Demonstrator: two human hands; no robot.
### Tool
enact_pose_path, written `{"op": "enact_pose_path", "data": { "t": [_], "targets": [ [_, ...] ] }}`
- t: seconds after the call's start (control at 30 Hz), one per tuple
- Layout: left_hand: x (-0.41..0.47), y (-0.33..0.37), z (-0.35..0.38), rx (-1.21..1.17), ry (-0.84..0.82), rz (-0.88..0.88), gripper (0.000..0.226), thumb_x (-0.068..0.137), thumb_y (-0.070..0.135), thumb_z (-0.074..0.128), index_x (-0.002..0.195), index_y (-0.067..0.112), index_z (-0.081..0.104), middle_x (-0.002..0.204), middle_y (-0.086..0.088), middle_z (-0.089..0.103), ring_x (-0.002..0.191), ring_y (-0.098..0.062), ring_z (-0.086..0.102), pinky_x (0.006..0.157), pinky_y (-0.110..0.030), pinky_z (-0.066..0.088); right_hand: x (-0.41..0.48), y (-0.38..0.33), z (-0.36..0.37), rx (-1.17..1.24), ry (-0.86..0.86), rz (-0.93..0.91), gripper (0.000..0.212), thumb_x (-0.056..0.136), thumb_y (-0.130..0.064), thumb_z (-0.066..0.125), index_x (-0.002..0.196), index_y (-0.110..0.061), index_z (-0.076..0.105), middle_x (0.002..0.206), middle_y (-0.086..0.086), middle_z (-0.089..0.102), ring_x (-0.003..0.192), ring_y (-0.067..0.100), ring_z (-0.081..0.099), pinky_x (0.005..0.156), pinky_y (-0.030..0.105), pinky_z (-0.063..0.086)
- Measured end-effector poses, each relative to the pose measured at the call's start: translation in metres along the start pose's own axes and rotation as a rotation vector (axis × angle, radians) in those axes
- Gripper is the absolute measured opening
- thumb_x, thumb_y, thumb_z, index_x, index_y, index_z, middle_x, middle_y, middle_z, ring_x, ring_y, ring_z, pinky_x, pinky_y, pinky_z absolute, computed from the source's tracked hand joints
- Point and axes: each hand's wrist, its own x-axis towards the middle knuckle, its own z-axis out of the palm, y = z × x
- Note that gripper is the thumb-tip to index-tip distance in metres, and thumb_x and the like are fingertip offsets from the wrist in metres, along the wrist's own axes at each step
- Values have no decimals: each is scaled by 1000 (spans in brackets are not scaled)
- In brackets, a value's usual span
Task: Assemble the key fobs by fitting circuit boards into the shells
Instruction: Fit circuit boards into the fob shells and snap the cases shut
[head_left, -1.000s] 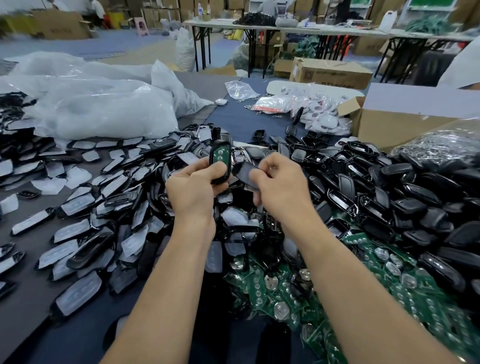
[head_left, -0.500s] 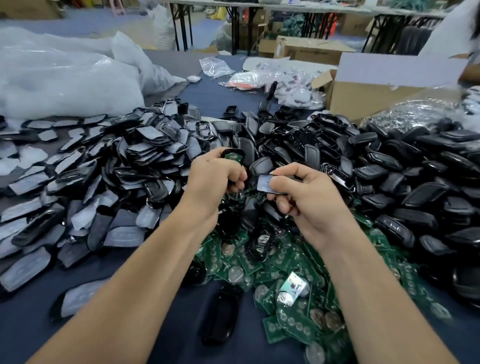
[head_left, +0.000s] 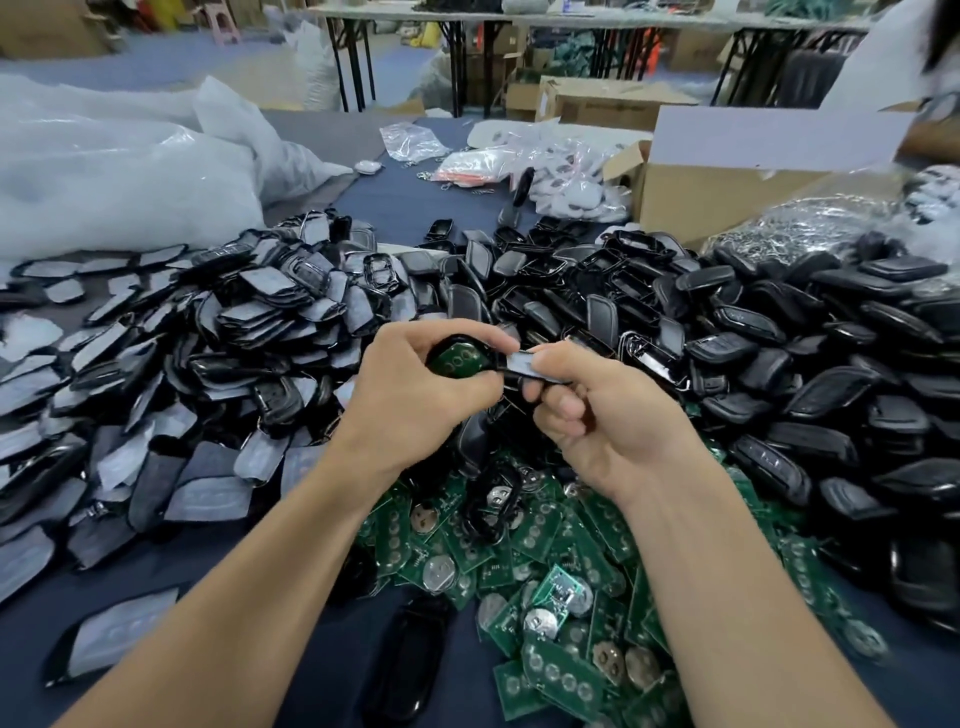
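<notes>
At the middle of the dark-covered table (head_left: 405, 192) we see both hands raised over the heaps and brought together, their fingertips nearly meeting. The left hand (head_left: 410, 395) is curled round a black shell (head_left: 435, 357), thumb along its near edge and fingers over its far edge, and a green circuit board (head_left: 460, 358) sits in the shell's open face. At three o'clock from the shell, the right hand (head_left: 613, 415) pinches a flat grey-faced cover (head_left: 522, 364) between thumb and forefinger, with its other fingers curled underneath. The cover's left end touches the shell's right end. At six o'clock from the hands, between the two forearms, lies a heap of loose circuit boards (head_left: 545, 545), green, some showing round metal discs. From one to four o'clock spreads a pile of black shells (head_left: 779, 338). From eight to eleven o'clock lies a spread of film-faced covers (head_left: 208, 353), grey on black. Further off at ten o'clock rest big white plastic bags (head_left: 104, 171). At one o'clock stands an open cardboard box (head_left: 727, 192), and just beside it, at two o'clock, is a clear bag of small metal parts (head_left: 810, 223)
</notes>
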Motion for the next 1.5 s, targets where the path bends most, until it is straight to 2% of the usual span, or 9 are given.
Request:
{"op": "enact_pose_path", "data": {
  "t": [0.1, 0.27, 0.4, 0.53, 0.8, 0.97, 1.13, 1.27, 1.5],
  "targets": [
    [0, 0, 5, -65, 132, 0, 20, 69, 13, 74, 76, 30, 81, 61, 10, 64, 55, -8, 51, 54, -22, 39, 0, 2, 1, 3, -41, -17, 22, 95, -19, 66, 82, -3, 72, 68, 12, 63, 41, 6, 45, 36, 16, 32],
    [-2, 5, 5, -221, 221, -71, 10, 71, 15, 75, 64, 21, 73, 54, 7, 51, 52, -11, 42, 51, -20, 35, -1, 1, 4, 79, -72, 21, 75, 85, -51, 57, 126, 11, 63, 90, 19, 75, 54, 12, 64, 44, 18, 51],
    [2, 2, 6, -226, 357, -234, 20, 74, 3, 70, 60, 10, 58, 53, -2, 45, 51, -13, 38, 47, -20, 34, -1, 7, 9, 23, 0, -9, 34, 93, -21, 69, 116, 4, 66, 111, 20, 75, 69, 16, 73, 63, 24, 61],
    [4, 0, 8, -286, 444, -334, 18, 76, 0, 70, 64, 9, 59, 52, 0, 47, 47, -10, 40, 45, -17, 36, 0, 21, 21, -39, 64, -48, 16, 94, -10, 71, 105, -2, 64, 98, 15, 76, 72, 17, 73, 68, 26, 61],
    [-3, -3, 11, 166, 358, -15, 27, 67, 33, 73, 85, 53, 77, 77, 30, 74, 72, 8, 69, 63, -6, 47, 4, 19, 32, 202, 102, -57, 27, 98, -27, 64, 106, -1, 67, 87, 13, 77, 76, 21, 76, 70, 35, 64],
    [0, -2, 7, -71, 184, -94, 31, 80, 4, 76, 87, 33, 84, 77, 13, 76, 70, -2, 67, 70, -18, 52, 4, 17, 25, 234, 116, -102, 19, 100, -20, 62, 95, -6, 74, 95, 14, 78, 83, 21, 77, 72, 36, 64],
    [2, 1, 4, -617, 137, -430, 35, 86, 20, 55, 110, 9, 77, 76, -3, 66, 63, -13, 56, 70, -28, 49, 2, 9, 15, 243, 127, -153, 21, 88, -23, 68, 98, -4, 69, 99, 19, 78, 89, 28, 78, 68, 35, 64],
    [3, 4, 4, -438, 201, -362, 35, 102, 8, 43, 107, 14, 77, 77, -2, 72, 69, -14, 63, 73, -29, 50, 3, 8, 10, 112, 92, -140, 14, 101, -15, 61, 97, -5, 70, 99, 18, 77, 87, 25, 76, 70, 34, 63],
    [1, 5, 3, -363, 139, -369, 34, 94, 4, 57, 98, 25, 84, 101, -2, 81, 96, -17, 76, 81, -32, 60, 0, 22, 14, -274, 79, -257, 28, 78, 9, 81, 96, -14, 82, 90, 9, 79, 77, 16, 75, 71, 27, 61]
  ]
}}
